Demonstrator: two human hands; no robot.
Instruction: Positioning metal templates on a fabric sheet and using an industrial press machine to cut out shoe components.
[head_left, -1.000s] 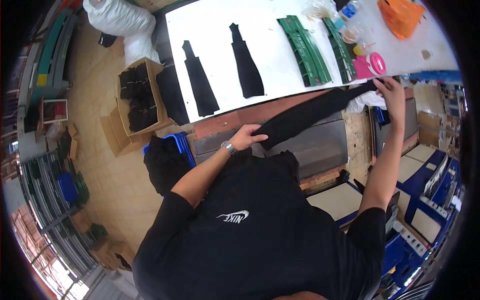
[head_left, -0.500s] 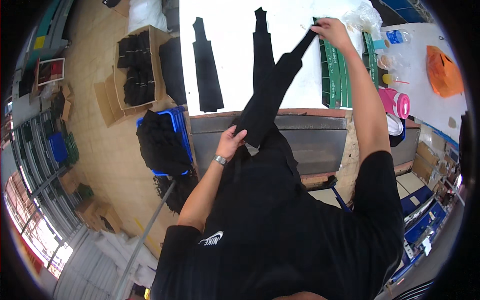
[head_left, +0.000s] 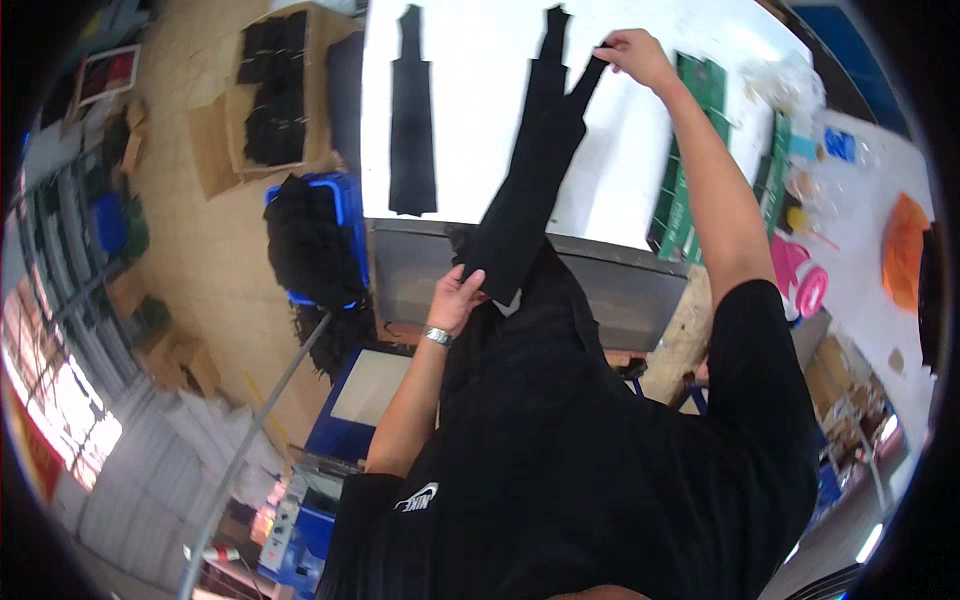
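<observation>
A long black fabric strip (head_left: 530, 190), wide at one end and narrow at the other, is stretched slantwise over the table's front edge. My left hand (head_left: 457, 300) pinches its wide near end, close to my body. At the far narrow tip, my right hand (head_left: 632, 58) holds it between thumb and fingers. Partly covered by this strip, a second black fabric piece (head_left: 545, 80) lies on the white table (head_left: 475, 120). A third, similar black piece (head_left: 412, 140) lies flat farther left, narrow end away from me.
Green slatted trays (head_left: 690, 165) stand on the table's right. Beyond them are a clear plastic bag (head_left: 785, 85), a pink jug (head_left: 800, 280) and an orange bag (head_left: 905, 250). On the left are a cardboard box (head_left: 320, 90) of black bundles and a blue crate (head_left: 355, 235) heaped with black cloth.
The view has shifted and turned a little. The held strip slants less and now overlaps more of the middle piece; both hands keep their grip on its ends.
</observation>
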